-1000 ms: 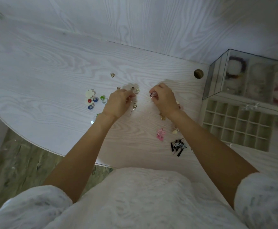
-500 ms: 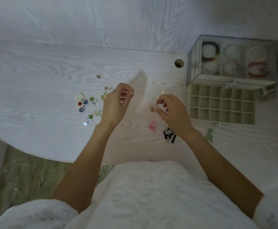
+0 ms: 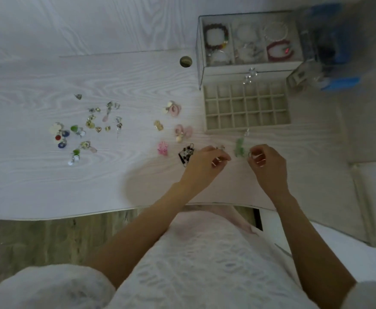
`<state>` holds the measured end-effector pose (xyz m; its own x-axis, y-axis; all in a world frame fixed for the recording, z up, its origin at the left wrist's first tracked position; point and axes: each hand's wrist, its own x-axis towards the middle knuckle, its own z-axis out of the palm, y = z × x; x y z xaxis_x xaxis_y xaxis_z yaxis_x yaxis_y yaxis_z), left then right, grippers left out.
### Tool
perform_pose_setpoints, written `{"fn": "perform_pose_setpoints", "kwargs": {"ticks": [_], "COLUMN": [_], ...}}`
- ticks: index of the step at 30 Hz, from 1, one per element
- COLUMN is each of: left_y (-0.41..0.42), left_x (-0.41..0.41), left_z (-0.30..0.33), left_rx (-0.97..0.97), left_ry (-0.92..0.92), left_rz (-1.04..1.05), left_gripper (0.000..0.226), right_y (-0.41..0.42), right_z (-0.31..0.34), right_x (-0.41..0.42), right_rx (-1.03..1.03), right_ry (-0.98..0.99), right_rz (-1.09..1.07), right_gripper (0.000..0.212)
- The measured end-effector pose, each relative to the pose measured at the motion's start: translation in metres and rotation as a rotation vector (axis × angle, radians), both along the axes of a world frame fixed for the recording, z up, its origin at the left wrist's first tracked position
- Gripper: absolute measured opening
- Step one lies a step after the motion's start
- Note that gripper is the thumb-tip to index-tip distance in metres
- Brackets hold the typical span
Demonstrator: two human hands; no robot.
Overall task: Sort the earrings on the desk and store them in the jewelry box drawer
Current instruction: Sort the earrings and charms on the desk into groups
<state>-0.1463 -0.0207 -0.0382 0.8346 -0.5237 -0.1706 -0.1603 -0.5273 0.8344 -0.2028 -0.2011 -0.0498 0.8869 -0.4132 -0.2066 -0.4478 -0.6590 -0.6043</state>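
Observation:
My left hand (image 3: 207, 162) and my right hand (image 3: 267, 163) hover low over the desk in front of the open jewelry box drawer (image 3: 247, 108), a beige tray of small square compartments. Each hand pinches a small silvery earring between thumb and fingertips. A pale green earring (image 3: 239, 148) lies between the hands. A black-and-white earring (image 3: 187, 153) sits just left of my left hand, a pink flower earring (image 3: 163, 148) further left. Several colourful earrings (image 3: 86, 128) are scattered at the desk's left.
The glass jewelry box (image 3: 249, 39) holds bracelets above the drawer. A round cable hole (image 3: 185, 61) is left of it. Blue and clear containers (image 3: 325, 52) stand at the far right. Pink and cream earrings (image 3: 175, 108) lie left of the drawer. The desk edge (image 3: 93, 212) runs near my lap.
Both hands moved right from the middle cluster of earrings to the spot below the drawer, each keeping a small earring pinched. The view swung right as well.

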Motion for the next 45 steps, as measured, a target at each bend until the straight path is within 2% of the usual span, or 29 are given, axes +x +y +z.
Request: {"fn": "perform_pose_setpoints", "kwargs": {"ticks": [6,14,19,24,33,39,42,45], "left_y": [-0.078,-0.142,-0.143,-0.14,-0.162,-0.14,-0.11,-0.064], "left_x": [-0.011,-0.011,-0.013,-0.02,-0.02,-0.021,-0.025,-0.033], "left_z": [-0.007,-0.02,-0.02,-0.024,-0.022,-0.003,0.014,0.03], "left_rx": [0.073,0.34,0.308,0.345,0.284,0.191,0.155,0.23], "left_ry": [0.053,-0.073,-0.072,-0.103,-0.101,-0.026,-0.149,-0.345], "left_rz": [0.082,0.068,0.139,0.195,0.284,0.262,0.239,0.246], "left_gripper": [0.024,0.023,0.027,0.029,0.023,0.032,0.027,0.02], "right_y": [-0.063,-0.105,-0.124,-0.122,-0.088,-0.092,-0.09,-0.068], "right_z": [-0.012,-0.016,-0.012,-0.016,-0.013,0.001,0.018,0.034], "right_x": [0.003,0.008,-0.003,-0.012,0.014,0.003,-0.004,0.0], "right_rx": [-0.02,-0.022,0.053,0.073,0.115,0.135,0.008,-0.112], "right_ry": [0.005,-0.015,-0.039,-0.028,0.034,-0.028,-0.126,-0.208], "right_rz": [0.049,0.146,0.187,0.16,0.222,0.238,0.341,0.514], "right_gripper": [0.016,0.017,0.031,0.035,0.03,0.042,0.026,0.016]}}
